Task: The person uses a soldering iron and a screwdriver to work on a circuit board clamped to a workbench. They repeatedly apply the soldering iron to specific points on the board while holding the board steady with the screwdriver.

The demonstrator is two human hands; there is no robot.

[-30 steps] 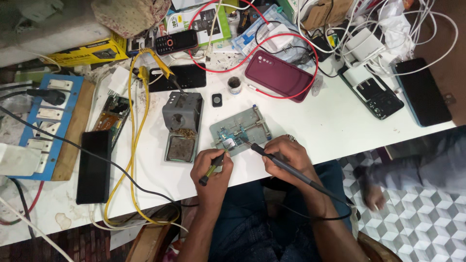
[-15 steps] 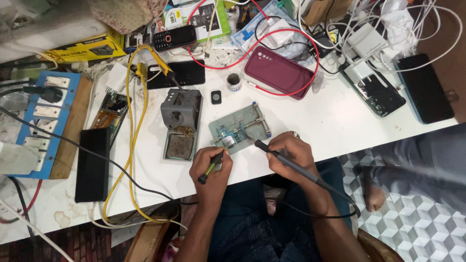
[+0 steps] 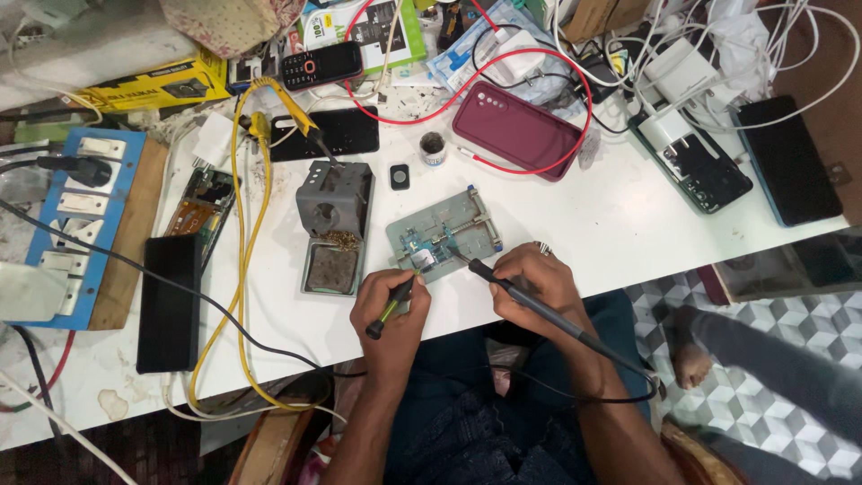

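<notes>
Head view, looking down on a white counter [image 3: 584, 224] crowded with phone repair gear. Left hand [image 3: 391, 310] is closed around a slim tool with a green and black handle [image 3: 391, 309], held pencil-style, its tip angled up toward a small circuit board [image 3: 420, 258]. Right hand [image 3: 532, 286] is clamped on a black soldering iron [image 3: 503, 286], gripped near the front of the handle; the tip points left and meets the same board, just beside the other tool's tip. The iron's black cord [image 3: 611, 395] trails back over the person's lap. The board sits clamped in a grey metal holder [image 3: 449, 229] lying flat near the counter's front edge, directly ahead of both hands. Just left of the holder stands a grey soldering iron stand [image 3: 337, 202] with a tray holding brass wool and a sponge pad. Behind the holder: a small round pot [image 3: 433, 148] and a small black square part [image 3: 400, 177]. Further back lies a maroon phone case [image 3: 516, 128], ringed by a red wire [image 3: 539, 67]. A yellow cable [image 3: 242, 269] loops down the left side past an opened phone [image 3: 199, 211] and a black slab-shaped phone [image 3: 166, 305]. A blue switchboard [image 3: 76, 216] sits at the far left. At the lower right, another person's bare foot [image 3: 691, 359] rests on patterned floor tiles.
</notes>
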